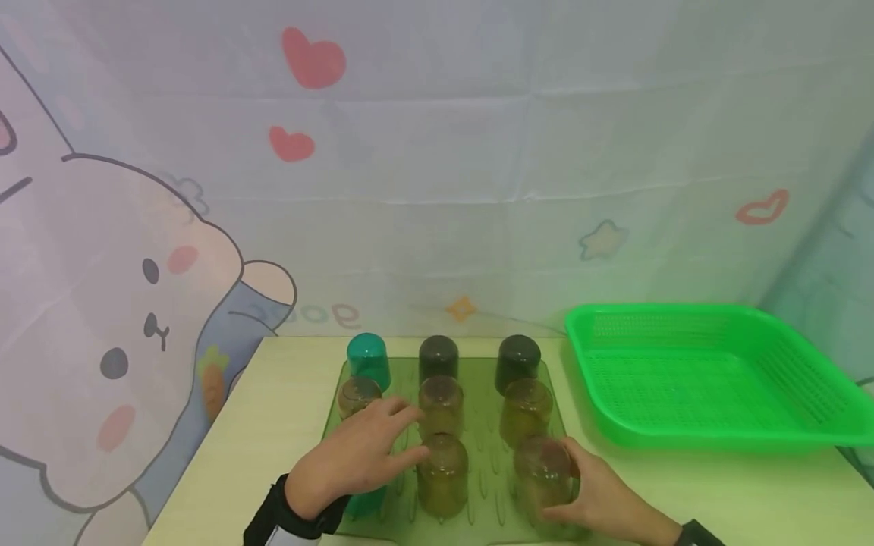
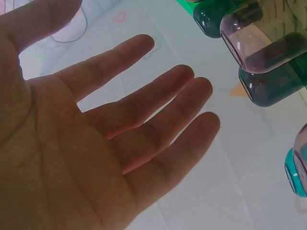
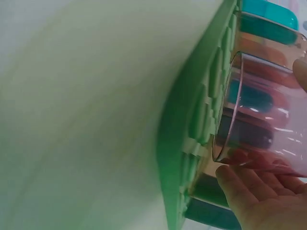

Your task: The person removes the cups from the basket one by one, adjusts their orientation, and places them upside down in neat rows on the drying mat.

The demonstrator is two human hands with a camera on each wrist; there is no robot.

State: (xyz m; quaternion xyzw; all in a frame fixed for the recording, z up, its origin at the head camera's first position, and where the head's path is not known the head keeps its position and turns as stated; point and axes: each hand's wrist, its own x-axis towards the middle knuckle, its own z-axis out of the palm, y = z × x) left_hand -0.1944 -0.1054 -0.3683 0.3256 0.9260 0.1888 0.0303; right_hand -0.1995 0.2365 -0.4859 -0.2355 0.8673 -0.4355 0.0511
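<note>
My right hand [image 1: 604, 493] holds a clear pinkish glass [image 1: 542, 474] at the front right of a green ribbed tray [image 1: 488, 493]. In the right wrist view this glass [image 3: 268, 115] is mouth down, thumb and fingers on opposite sides; whether its rim touches the tray I cannot tell. My left hand [image 1: 358, 451] hovers over the tray's left side, fingers spread and holding nothing in the left wrist view. Nearest to it stand a clear middle glass [image 1: 442, 478] and a clear left glass [image 1: 359, 394]. A teal glass [image 1: 367, 502] at the front left is mostly hidden beneath it.
Along the tray's back stand a teal glass [image 1: 369, 360] and two dark glasses, one in the middle [image 1: 438, 360] and one at right [image 1: 517, 364]. More clear glasses [image 1: 526, 413] fill the middle row. A green plastic basket [image 1: 683, 440] sits right of the tray, before a printed cloth.
</note>
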